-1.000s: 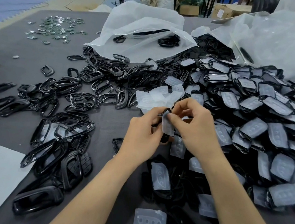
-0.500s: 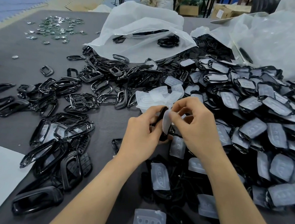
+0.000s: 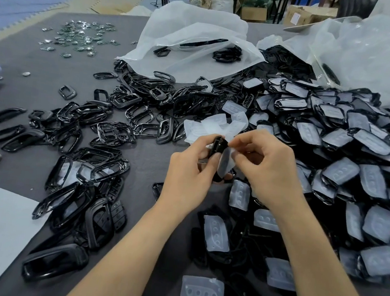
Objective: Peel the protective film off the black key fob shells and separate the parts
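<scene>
- Above the middle of the grey table [image 3: 50,76], the left hand [image 3: 191,169] curls its fingers and thumb round one black key fob shell [image 3: 219,144]. It holds the shell on edge, probably so the covered face turns toward the other hand.
- Beside it, the right hand [image 3: 267,171] pinches the top of the translucent film [image 3: 224,163] between thumb and forefinger. The film is partly lifted and bows away from the shell. Whether its lower end is free I cannot tell.
- Just beyond the hands lies a heap of peeled films [image 3: 213,128], likely put there because it is a short drop from where the peeling happens.
- To the right spreads the pile of film-covered shells [image 3: 347,176], near the right hand for picking. The bare black frames [image 3: 117,128] lie to the left, so finished and unfinished parts do not mix.
- At the far side an open white bag [image 3: 195,39] holds a few black parts.
- Finishing the peel probably calls for a firm left grip while the film is drawn away.
</scene>
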A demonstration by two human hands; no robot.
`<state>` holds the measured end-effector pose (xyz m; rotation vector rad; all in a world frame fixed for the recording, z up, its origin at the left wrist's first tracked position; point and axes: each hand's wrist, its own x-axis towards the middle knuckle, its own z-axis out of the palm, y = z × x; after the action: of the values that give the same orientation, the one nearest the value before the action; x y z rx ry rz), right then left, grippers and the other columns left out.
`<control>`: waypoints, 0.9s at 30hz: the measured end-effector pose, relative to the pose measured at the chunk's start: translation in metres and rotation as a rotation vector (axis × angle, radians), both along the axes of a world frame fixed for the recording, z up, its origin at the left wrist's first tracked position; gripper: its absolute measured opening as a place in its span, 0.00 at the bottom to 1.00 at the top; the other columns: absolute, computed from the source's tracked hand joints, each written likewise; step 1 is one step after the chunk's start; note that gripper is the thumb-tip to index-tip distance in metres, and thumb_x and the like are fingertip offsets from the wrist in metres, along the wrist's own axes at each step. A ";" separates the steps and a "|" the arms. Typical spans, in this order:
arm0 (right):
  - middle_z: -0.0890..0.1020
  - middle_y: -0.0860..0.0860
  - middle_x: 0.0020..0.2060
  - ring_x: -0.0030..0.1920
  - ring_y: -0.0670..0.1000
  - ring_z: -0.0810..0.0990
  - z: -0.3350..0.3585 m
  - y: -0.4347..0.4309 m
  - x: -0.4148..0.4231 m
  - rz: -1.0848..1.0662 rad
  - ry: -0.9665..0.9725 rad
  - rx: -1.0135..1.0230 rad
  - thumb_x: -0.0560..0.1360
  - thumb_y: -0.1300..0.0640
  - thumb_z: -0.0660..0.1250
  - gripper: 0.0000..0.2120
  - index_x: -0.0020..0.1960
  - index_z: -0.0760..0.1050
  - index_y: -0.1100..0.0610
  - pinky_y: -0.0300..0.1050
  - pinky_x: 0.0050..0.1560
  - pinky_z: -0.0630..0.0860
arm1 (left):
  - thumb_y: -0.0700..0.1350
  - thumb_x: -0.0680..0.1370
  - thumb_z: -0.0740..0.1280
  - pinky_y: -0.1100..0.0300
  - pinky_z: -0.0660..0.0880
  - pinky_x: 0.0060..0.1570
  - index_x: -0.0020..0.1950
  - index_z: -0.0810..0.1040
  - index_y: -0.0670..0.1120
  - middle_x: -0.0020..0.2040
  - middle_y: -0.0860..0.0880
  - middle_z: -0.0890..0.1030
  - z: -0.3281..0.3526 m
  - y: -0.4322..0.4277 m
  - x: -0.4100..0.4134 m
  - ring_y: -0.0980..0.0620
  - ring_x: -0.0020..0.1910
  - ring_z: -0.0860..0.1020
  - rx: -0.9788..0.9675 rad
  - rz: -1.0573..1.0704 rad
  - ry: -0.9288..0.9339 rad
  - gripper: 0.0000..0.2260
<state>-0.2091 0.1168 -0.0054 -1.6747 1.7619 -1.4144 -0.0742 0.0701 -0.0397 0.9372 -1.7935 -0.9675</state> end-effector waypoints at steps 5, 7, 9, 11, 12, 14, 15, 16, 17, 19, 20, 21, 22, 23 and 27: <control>0.77 0.44 0.40 0.42 0.43 0.77 0.003 0.001 0.002 0.027 0.091 -0.059 0.71 0.70 0.70 0.09 0.42 0.79 0.57 0.30 0.44 0.73 | 0.40 0.80 0.65 0.56 0.79 0.44 0.61 0.77 0.51 0.40 0.48 0.84 -0.004 0.000 0.001 0.53 0.40 0.83 0.013 -0.017 -0.028 0.12; 0.77 0.45 0.39 0.41 0.45 0.77 0.003 0.001 0.003 0.041 0.125 -0.062 0.70 0.71 0.71 0.08 0.42 0.79 0.58 0.32 0.43 0.73 | 0.40 0.80 0.65 0.52 0.79 0.44 0.63 0.77 0.50 0.42 0.49 0.84 -0.004 0.000 0.001 0.51 0.40 0.83 0.007 -0.038 -0.056 0.13; 0.78 0.47 0.39 0.40 0.45 0.76 0.002 0.001 0.005 0.037 0.125 -0.052 0.70 0.70 0.71 0.08 0.42 0.79 0.58 0.33 0.41 0.73 | 0.38 0.79 0.64 0.52 0.79 0.44 0.63 0.77 0.49 0.43 0.51 0.84 -0.003 0.001 0.001 0.52 0.41 0.83 -0.026 -0.046 -0.086 0.14; 0.78 0.46 0.38 0.39 0.45 0.76 0.002 0.001 0.006 0.024 0.105 -0.046 0.70 0.70 0.71 0.09 0.41 0.78 0.56 0.33 0.40 0.72 | 0.37 0.78 0.64 0.55 0.78 0.43 0.63 0.77 0.48 0.43 0.52 0.84 -0.002 0.001 0.000 0.55 0.40 0.82 -0.057 -0.043 -0.097 0.15; 0.78 0.46 0.38 0.38 0.44 0.76 0.002 0.001 0.005 0.017 0.095 -0.044 0.70 0.70 0.71 0.10 0.41 0.78 0.55 0.32 0.39 0.72 | 0.36 0.78 0.64 0.56 0.78 0.43 0.63 0.77 0.49 0.42 0.52 0.84 -0.002 0.002 0.000 0.56 0.40 0.82 -0.064 -0.043 -0.097 0.15; 0.78 0.44 0.36 0.37 0.42 0.75 0.001 0.001 0.005 0.006 0.074 -0.039 0.71 0.68 0.72 0.10 0.41 0.76 0.55 0.31 0.38 0.71 | 0.36 0.77 0.64 0.55 0.78 0.42 0.63 0.77 0.49 0.40 0.53 0.84 -0.002 0.003 0.000 0.54 0.38 0.81 -0.061 -0.045 -0.098 0.16; 0.77 0.42 0.35 0.36 0.42 0.74 0.001 0.001 0.006 0.000 0.062 -0.039 0.71 0.66 0.73 0.09 0.41 0.75 0.55 0.31 0.37 0.71 | 0.36 0.77 0.63 0.54 0.78 0.42 0.64 0.76 0.50 0.40 0.53 0.83 -0.002 0.003 0.000 0.53 0.37 0.81 -0.057 -0.048 -0.100 0.17; 0.77 0.42 0.34 0.35 0.41 0.74 0.001 0.001 0.006 -0.009 0.049 -0.041 0.71 0.65 0.73 0.08 0.41 0.75 0.55 0.30 0.36 0.70 | 0.36 0.77 0.63 0.53 0.78 0.42 0.64 0.76 0.50 0.40 0.52 0.83 -0.002 0.003 0.000 0.52 0.36 0.81 -0.055 -0.056 -0.104 0.18; 0.77 0.42 0.33 0.34 0.41 0.74 0.000 0.000 0.007 -0.022 0.035 -0.044 0.71 0.64 0.73 0.08 0.41 0.74 0.55 0.30 0.35 0.70 | 0.35 0.77 0.63 0.53 0.78 0.42 0.64 0.76 0.50 0.40 0.52 0.84 -0.002 0.004 0.000 0.52 0.36 0.81 -0.058 -0.067 -0.107 0.18; 0.76 0.44 0.33 0.32 0.42 0.73 0.000 0.000 0.007 -0.034 -0.016 -0.030 0.71 0.64 0.73 0.09 0.43 0.73 0.54 0.30 0.34 0.70 | 0.35 0.77 0.62 0.53 0.78 0.41 0.64 0.76 0.49 0.40 0.52 0.84 -0.002 0.004 -0.001 0.54 0.36 0.82 -0.068 -0.087 -0.106 0.18; 0.77 0.46 0.33 0.31 0.42 0.72 0.000 -0.001 0.005 -0.023 -0.076 -0.006 0.71 0.64 0.73 0.10 0.45 0.73 0.54 0.33 0.34 0.71 | 0.35 0.77 0.62 0.52 0.79 0.41 0.64 0.76 0.49 0.41 0.52 0.84 -0.002 0.004 -0.001 0.54 0.37 0.82 -0.073 -0.091 -0.100 0.18; 0.77 0.48 0.33 0.31 0.44 0.73 0.001 0.000 0.004 -0.006 -0.151 0.026 0.71 0.65 0.73 0.11 0.46 0.72 0.54 0.38 0.34 0.73 | 0.37 0.77 0.62 0.51 0.79 0.41 0.64 0.76 0.49 0.41 0.52 0.84 -0.002 0.005 -0.001 0.53 0.38 0.83 -0.067 -0.096 -0.084 0.17; 0.78 0.49 0.33 0.32 0.46 0.74 0.001 0.000 0.001 0.009 -0.209 0.057 0.71 0.65 0.73 0.12 0.47 0.72 0.53 0.43 0.36 0.75 | 0.39 0.78 0.63 0.49 0.80 0.40 0.63 0.76 0.51 0.42 0.51 0.85 -0.003 0.006 -0.001 0.51 0.38 0.83 -0.041 -0.105 -0.055 0.15; 0.79 0.49 0.33 0.32 0.47 0.75 0.002 0.000 -0.001 0.018 -0.232 0.081 0.71 0.65 0.73 0.13 0.47 0.73 0.52 0.46 0.38 0.76 | 0.41 0.79 0.63 0.47 0.81 0.40 0.62 0.76 0.53 0.43 0.51 0.85 -0.002 0.006 -0.002 0.49 0.37 0.84 0.000 -0.117 -0.016 0.13; 0.80 0.47 0.32 0.34 0.47 0.77 0.004 0.002 -0.005 0.028 -0.196 0.115 0.70 0.66 0.73 0.11 0.41 0.77 0.50 0.48 0.42 0.77 | 0.45 0.80 0.65 0.45 0.82 0.39 0.61 0.76 0.56 0.46 0.49 0.84 -0.001 0.007 -0.001 0.48 0.37 0.85 0.076 -0.129 0.036 0.10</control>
<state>-0.2139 0.1186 -0.0015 -1.4445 1.6714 -1.3855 -0.0752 0.0773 -0.0408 0.8536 -1.8155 -1.1332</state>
